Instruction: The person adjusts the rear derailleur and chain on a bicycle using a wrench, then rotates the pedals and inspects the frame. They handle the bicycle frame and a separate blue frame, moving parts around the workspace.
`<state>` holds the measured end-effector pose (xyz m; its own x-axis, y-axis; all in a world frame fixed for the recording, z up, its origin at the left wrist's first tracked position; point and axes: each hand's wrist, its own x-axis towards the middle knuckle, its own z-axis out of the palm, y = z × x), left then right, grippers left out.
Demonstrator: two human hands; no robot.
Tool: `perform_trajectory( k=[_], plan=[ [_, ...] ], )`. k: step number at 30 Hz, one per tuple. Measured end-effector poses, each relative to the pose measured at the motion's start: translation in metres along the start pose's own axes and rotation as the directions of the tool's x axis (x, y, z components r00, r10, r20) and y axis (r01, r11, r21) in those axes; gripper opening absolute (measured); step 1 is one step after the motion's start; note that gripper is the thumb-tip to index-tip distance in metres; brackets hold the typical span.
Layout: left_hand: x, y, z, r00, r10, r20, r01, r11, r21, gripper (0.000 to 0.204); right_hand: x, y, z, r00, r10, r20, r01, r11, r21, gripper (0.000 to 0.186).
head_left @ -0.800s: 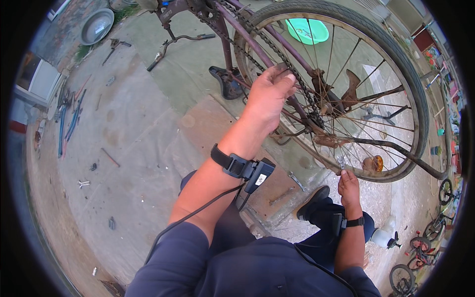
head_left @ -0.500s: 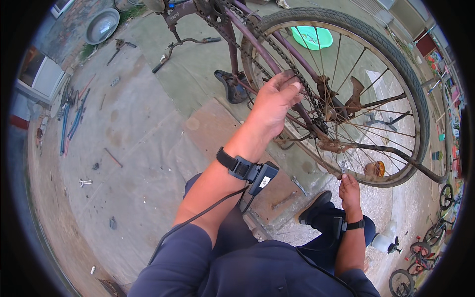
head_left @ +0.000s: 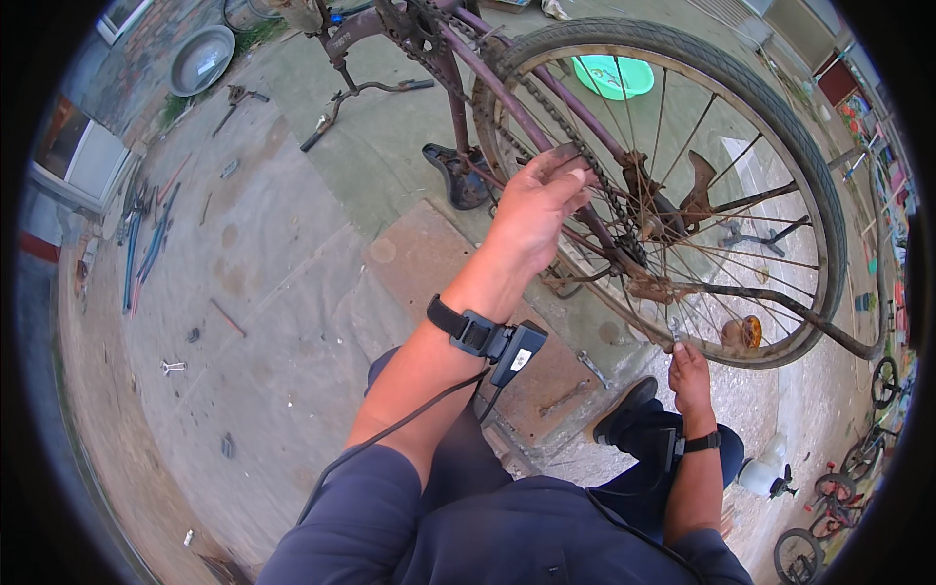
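Note:
An upside-down bicycle stands before me, its rusty purple frame (head_left: 520, 114) leading to the rear wheel (head_left: 829, 210). My left hand (head_left: 538, 203) reaches up to the chain (head_left: 546, 101), fingers curled against it beside the frame tube; the fingertips are partly hidden. Low by the near rim, my right hand (head_left: 689, 375) is closed on a small silver wrench (head_left: 675, 330), its head showing above the fingers. The hub and rusty axle parts (head_left: 648, 285) lie between both hands. Below the frame, the saddle (head_left: 456, 175) rests on the ground.
Under the wheel lies a rusty board (head_left: 419, 249). A green basin (head_left: 614, 76) stands beyond the wheel, a metal basin (head_left: 202, 58) at far left. Long-handled tools (head_left: 146, 239) and a small spanner (head_left: 173, 368) lie on the left. A white spray bottle (head_left: 760, 476) is at my right.
Both hands keep nearly the same places on the chain and the wrench. The view has shifted very slightly; the bicycle shows no clear movement.

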<state>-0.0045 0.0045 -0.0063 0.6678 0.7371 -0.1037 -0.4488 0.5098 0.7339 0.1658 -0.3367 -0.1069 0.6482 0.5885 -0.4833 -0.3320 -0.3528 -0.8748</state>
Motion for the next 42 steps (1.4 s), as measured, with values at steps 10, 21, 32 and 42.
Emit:
perform_trajectory(
  k=[10,21,32,42],
  plan=[
    [0.004,0.0,-0.01,1.0,-0.008,-0.03,0.008,1.0,0.005,0.041,0.004,0.008,-0.002,0.999,0.012,-0.046,-0.014,0.998,-0.058,0.022],
    [0.004,-0.003,-0.006,0.999,0.037,0.002,-0.037,0.999,-0.033,0.028,0.008,0.011,-0.001,0.991,-0.112,-0.076,0.099,0.983,-0.157,0.028],
    [0.004,0.002,-0.019,0.988,0.027,-0.151,-0.012,0.995,0.094,0.033,0.018,-0.001,0.035,0.982,-0.173,0.072,0.183,0.964,-0.195,0.027],
    [-0.003,0.01,-0.045,0.991,-0.007,-0.13,0.027,0.988,0.153,0.03,0.039,-0.006,0.084,0.969,-0.231,0.089,0.235,0.971,-0.043,0.025]
  ],
)
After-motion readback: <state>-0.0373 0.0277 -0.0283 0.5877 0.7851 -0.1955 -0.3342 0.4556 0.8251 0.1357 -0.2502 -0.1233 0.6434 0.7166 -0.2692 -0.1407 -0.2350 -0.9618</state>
